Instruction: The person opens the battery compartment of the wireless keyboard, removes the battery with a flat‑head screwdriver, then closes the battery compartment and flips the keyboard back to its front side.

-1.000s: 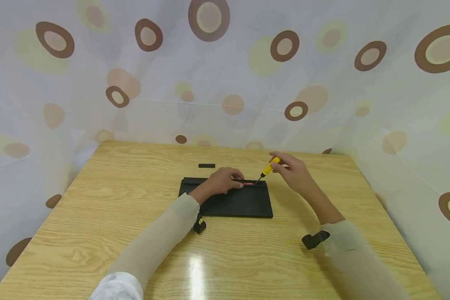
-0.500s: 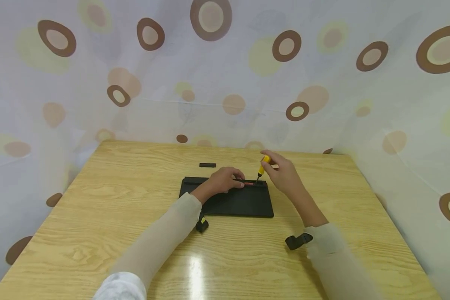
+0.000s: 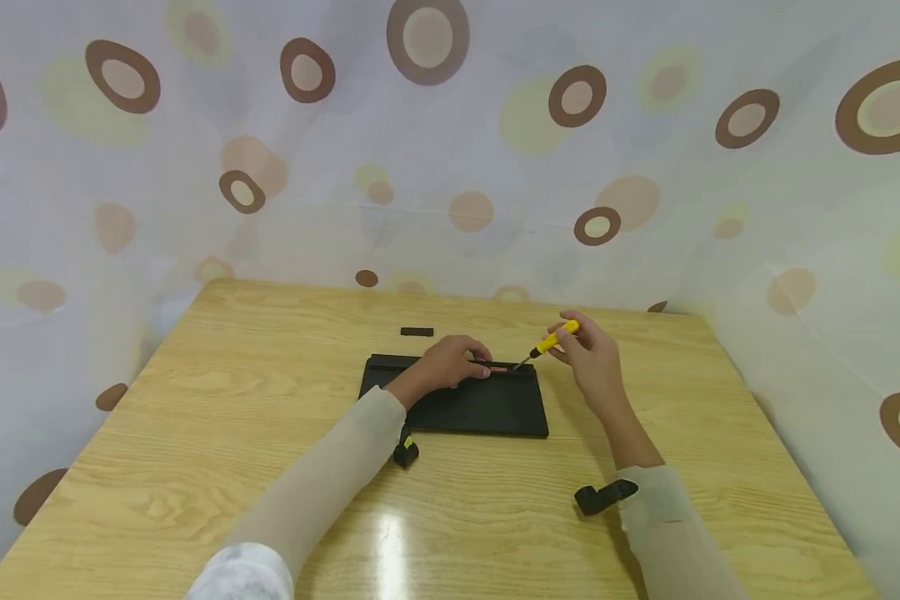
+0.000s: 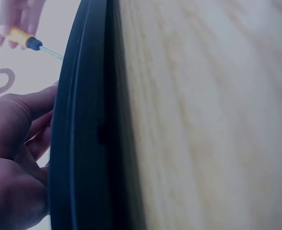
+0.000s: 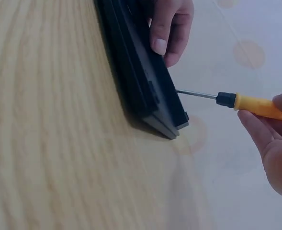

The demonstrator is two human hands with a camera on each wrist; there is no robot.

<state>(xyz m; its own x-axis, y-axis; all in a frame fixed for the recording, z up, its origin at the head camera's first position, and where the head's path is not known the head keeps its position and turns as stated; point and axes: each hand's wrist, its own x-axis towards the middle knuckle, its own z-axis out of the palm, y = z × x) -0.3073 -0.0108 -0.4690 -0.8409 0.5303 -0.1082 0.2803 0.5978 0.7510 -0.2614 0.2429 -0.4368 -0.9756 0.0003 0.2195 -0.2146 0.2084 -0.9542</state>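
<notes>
A black keyboard (image 3: 487,410) lies underside up on the table, with a raised bar along its far edge. In an open slot of that bar a red battery (image 3: 499,368) shows beside my left thumb. My left hand (image 3: 448,363) grips the bar, thumb on the near side and fingers bent over the far side. A yellow-handled screwdriver (image 3: 557,338) is pinched between the thumb and fingers of my right hand (image 3: 596,360). Its shaft slants down left, the tip at the slot's right end; the right wrist view (image 5: 198,94) hides the tip behind the bar.
A small black cover (image 3: 417,332) lies on the wooden table (image 3: 195,417) behind the keyboard. Patterned sheeting (image 3: 420,167) rises behind the table and at both sides. A small black camera is strapped to each wrist.
My right hand first swung left with the screwdriver more upright, then back right, so the screwdriver leans lower now. The left hand has kept its hold on the keyboard.
</notes>
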